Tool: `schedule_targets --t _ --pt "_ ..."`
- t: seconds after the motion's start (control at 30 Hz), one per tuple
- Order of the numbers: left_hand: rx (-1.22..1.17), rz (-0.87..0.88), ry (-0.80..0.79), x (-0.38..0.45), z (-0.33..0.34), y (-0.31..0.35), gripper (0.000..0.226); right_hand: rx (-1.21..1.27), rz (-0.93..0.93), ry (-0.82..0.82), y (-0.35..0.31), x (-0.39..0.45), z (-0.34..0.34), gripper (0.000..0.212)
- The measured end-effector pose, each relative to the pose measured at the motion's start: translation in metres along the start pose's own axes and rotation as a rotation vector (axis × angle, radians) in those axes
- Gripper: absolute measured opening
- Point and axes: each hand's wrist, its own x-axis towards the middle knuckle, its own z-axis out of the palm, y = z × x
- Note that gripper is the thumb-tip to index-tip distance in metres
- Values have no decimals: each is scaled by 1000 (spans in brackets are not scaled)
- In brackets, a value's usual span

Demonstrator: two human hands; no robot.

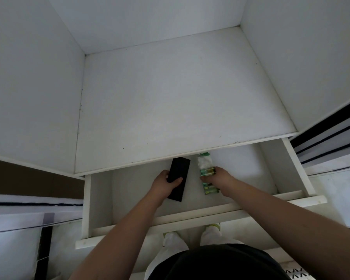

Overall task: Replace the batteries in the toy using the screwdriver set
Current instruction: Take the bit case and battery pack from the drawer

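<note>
Where the white drawer [190, 214] stands open, a bare shelf [170, 98] lies above.

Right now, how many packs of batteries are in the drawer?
3 that I can see, perhaps more hidden. One battery pack lies far back under the shelf edge, one sits in the right hand's grip, and one lies nearer, partly under that wrist.

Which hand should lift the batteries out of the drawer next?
Right. The right hand already rests on the green batteries in the open drawer, while the left hand grips the black case beside them.
</note>
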Motion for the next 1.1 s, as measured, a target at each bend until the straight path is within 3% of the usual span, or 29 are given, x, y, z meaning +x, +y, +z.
schedule_targets --t 0.33,0.83,1.1 --pt "-127 41 -81 -30 15 17 28 399 254 2 -4 -30 -33 9" --pt "-81 130 -158 -106 2 55 24 390 73 -141 -11 -133 -66 12" --pt "-160 196 -196 -127 -22 59 21 591 4 -64 -15 -178 -38 24"
